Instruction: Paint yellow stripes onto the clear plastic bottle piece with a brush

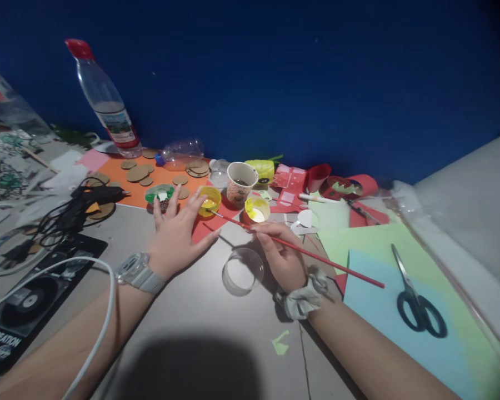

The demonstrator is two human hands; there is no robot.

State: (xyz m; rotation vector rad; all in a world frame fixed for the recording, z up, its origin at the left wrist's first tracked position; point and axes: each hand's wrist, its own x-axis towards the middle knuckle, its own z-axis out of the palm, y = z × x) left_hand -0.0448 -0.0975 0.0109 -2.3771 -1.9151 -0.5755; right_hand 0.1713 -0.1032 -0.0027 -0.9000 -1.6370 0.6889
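Observation:
My right hand [281,255] pinches a long red paintbrush [329,261], its handle slanting down to the right. The brush tip is at a small yellow-coated cup [210,201], inside or over its mouth. My left hand [177,239] lies with fingers spread; a fingertip reaches the left side of that cup, though I cannot tell how firmly it touches. Beside its other fingers stands a cup with green paint [159,194]. A second cup with yellow smears [257,211] is just beyond my right hand. A clear plastic ring [242,271] is on the table between my wrists.
A paper cup with dark liquid [240,182] stands behind the paints. Scissors [416,303] lie on blue paper [370,328] at right. Cardboard discs [137,173], a bottle [108,105] and a glue gun [95,194] are at left. A white cable [111,289] crosses my left forearm.

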